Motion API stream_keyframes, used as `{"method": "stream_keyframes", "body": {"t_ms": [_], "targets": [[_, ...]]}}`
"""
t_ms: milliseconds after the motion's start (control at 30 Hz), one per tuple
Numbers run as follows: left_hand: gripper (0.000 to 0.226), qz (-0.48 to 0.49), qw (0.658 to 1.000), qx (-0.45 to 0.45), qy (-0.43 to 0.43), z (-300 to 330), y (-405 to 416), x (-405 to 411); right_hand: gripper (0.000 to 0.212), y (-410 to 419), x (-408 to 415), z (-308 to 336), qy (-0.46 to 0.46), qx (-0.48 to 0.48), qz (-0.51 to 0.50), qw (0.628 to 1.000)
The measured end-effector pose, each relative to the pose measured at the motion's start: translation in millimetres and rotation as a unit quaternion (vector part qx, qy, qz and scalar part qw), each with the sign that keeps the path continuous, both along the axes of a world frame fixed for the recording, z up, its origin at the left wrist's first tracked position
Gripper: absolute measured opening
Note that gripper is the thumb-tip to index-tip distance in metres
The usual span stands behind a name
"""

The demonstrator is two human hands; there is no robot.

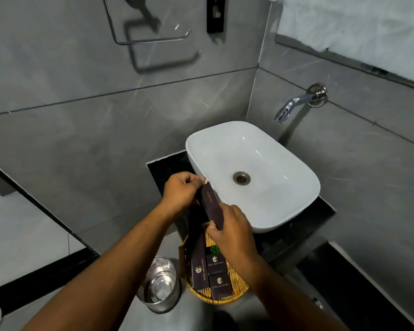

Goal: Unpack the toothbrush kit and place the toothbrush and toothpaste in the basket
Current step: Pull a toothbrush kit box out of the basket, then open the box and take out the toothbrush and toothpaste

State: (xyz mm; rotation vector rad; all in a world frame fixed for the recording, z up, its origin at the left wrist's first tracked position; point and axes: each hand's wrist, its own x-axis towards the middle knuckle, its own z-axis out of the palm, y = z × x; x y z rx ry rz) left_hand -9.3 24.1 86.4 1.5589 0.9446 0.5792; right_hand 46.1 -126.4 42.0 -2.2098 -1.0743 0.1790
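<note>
Basket (234,292) on worktop: other boxes only, no toothbrush or toothpaste seen. Above it, right hand (232,231) grips kit box (212,204) low; left hand (181,191) pinches its top flap. Sink (268,211) beyond. Unpacking barely begun.

Basket (234,275) before sink (282,211), boxes (215,271) in it; bin (159,286) left; tap (294,103) behind sink.

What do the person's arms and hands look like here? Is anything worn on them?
Both forearms are bare as far as the picture shows: no sleeves or gloves. The left hand and the right hand show no ring, and neither wrist shows a watch or band. One pale fingernail shows at the left fingertips.
</note>
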Motion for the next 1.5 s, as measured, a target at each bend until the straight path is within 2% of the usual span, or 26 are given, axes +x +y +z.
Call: {"method": "stream_keyframes", "body": {"t_ms": [200,333,533,600,667,733,867,933,1000,1100,1167,1267,1400,1500], "targets": [[0.027,-0.004,0.996,-0.06,-0.072,21.2,3.1,-17.6,0.049,4.1,-6.1,10.2,-0.001,0.019,0.001,1.0],[0.031,-0.063,0.995,-0.006,-0.078,19.9,-4.5,-25.8,0.054,5.1,-7.1,14.6,-0.017,0.037,-0.002,0.999],[0.013,-0.011,0.993,0.062,-0.096,22.8,-7.1,-21.8,0.052,2.3,-7.6,14.6,-0.049,0.039,0.006,0.998],[0.022,0.017,0.994,0.04,-0.099,25.8,-6.7,-21.0,0.051,1.4,-6.5,13.7,-0.049,0.038,0.01,0.998],[0.041,0.032,0.991,-0.038,-0.123,28.8,-7.0,-22.1,0.052,0.3,-5.2,13.5,-0.043,0.04,0.011,0.998],[0.045,0.004,0.99,-0.066,-0.128,29.6,-9.6,-25.5,0.053,-0.3,-3.8,13.2,-0.036,0.046,0.006,0.998],[0.019,-0.1,0.99,-0.029,-0.091,16.4,-24.7,-32.5,0.051,0.4,-3.3,13.7,-0.034,0.052,0.0,0.998],[0.021,-0.104,0.989,-0.035,-0.098,9.2,-26.9,-32.2,0.051,0.5,-2.8,14.4,-0.025,0.043,0.011,0.999],[0.033,-0.097,0.99,-0.029,-0.095,6.5,-26.1,-32.0,0.044,0.8,0.8,19.7,0.0,0.061,0.022,0.998],[0.026,-0.103,0.991,-0.024,-0.087,6.9,-22.7,-35.1,0.026,7.5,17.9,40.7,0.065,0.155,-0.031,0.985],[0.021,-0.121,0.99,-0.012,-0.074,5.8,-22.1,-36.6,0.021,16.0,29.2,59.9,0.125,0.181,-0.037,0.975],[0.01,-0.148,0.988,0.011,-0.051,7.0,-25.5,-35.5,0.02,30.7,35.0,82.2,0.218,0.146,0.024,0.964],[0.017,-0.177,0.983,0.039,-0.031,8.9,-28.3,-35.2,0.016,39.5,41.8,93.9,0.216,0.075,0.076,0.971],[0.005,-0.175,0.984,0.018,-0.032,10.2,-29.3,-36.2,0.014,39.3,50.8,93.2,0.284,0.082,0.06,0.953]]}}
